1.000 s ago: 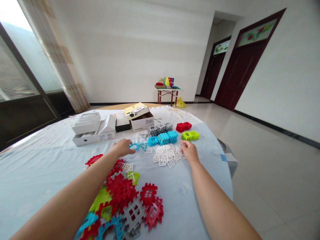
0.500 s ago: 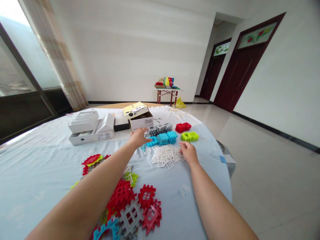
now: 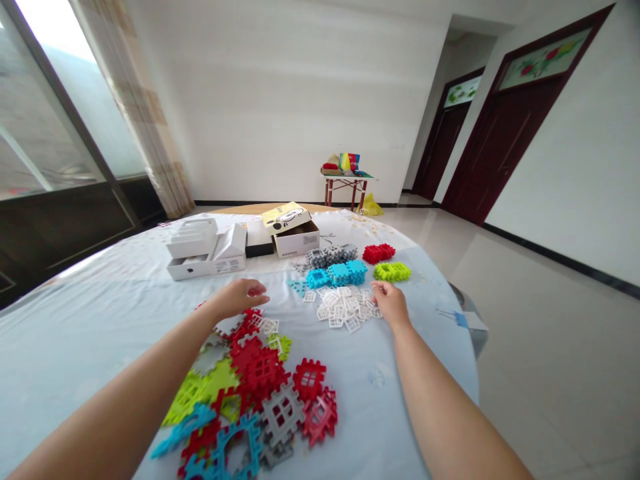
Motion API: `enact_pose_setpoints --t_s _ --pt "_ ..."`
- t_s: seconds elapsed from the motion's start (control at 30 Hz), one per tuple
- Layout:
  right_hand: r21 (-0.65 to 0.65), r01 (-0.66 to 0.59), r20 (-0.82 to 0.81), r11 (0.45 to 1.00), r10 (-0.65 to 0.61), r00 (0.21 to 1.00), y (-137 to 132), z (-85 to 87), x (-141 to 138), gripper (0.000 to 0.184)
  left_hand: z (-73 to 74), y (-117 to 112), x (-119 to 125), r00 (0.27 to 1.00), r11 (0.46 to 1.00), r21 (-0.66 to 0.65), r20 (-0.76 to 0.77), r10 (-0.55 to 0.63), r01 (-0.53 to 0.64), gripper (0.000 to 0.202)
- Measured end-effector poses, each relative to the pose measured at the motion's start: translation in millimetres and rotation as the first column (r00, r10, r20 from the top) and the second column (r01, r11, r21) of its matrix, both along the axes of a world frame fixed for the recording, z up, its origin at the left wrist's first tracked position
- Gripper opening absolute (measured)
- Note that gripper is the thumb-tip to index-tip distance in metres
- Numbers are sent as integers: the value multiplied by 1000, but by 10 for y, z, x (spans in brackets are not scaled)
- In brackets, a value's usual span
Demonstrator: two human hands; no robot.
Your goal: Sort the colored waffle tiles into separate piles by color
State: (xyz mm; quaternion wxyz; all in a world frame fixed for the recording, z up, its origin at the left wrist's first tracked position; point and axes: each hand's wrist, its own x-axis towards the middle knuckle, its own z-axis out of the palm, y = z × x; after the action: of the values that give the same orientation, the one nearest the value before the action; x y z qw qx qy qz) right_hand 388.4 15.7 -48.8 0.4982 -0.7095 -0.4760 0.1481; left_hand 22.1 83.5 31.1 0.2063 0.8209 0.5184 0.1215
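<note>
My left hand [image 3: 239, 296] hovers open and empty over the far edge of a loose heap of red, green, grey and blue waffle tiles [image 3: 260, 383]. My right hand [image 3: 391, 303] rests at the right side of a pile of small white tiles [image 3: 345, 308], fingers curled and touching them. Just beyond lie sorted stacks: blue [image 3: 340, 274], grey [image 3: 330, 255], red [image 3: 379, 253] and green [image 3: 393, 271]. A single blue tile [image 3: 299, 286] lies left of the blue stack.
The light blue cloth covers a round table [image 3: 90, 320]. White boxes [image 3: 203, 250] and an open box with a yellow lid [image 3: 295, 230] stand at the back. A small table [image 3: 345, 183] stands by the far wall; doors are at the right.
My left hand reached to the blue stack with a blue tile, left it there, and has drawn back empty over the mixed heap. My right hand stayed at the white tiles.
</note>
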Motion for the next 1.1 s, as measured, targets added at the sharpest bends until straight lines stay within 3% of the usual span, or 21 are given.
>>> enact_pose_setpoints --t_s 0.3,0.57,0.77,0.97,1.1 --pt "7 -10 15 1000 10 1000 -6 -38 24 41 73 -222 -363 999 996 -71 4 52 -52 59" --pt "-13 -9 24 1000 10 1000 -14 -10 14 41 -249 -385 -784 997 986 146 -16 80 -77 70" --pt "-12 -7 24 1000 7 1000 -21 -30 24 41 -346 -344 -709 992 989 92 -43 119 -115 74" --pt "-14 2 38 1000 -1 999 -35 -25 21 42 -262 -290 -496 976 994 2 189 109 -111 72" --pt "-11 -4 35 1000 4 999 -42 -13 14 43 -189 -246 -431 911 988 -78 381 156 -137 69"
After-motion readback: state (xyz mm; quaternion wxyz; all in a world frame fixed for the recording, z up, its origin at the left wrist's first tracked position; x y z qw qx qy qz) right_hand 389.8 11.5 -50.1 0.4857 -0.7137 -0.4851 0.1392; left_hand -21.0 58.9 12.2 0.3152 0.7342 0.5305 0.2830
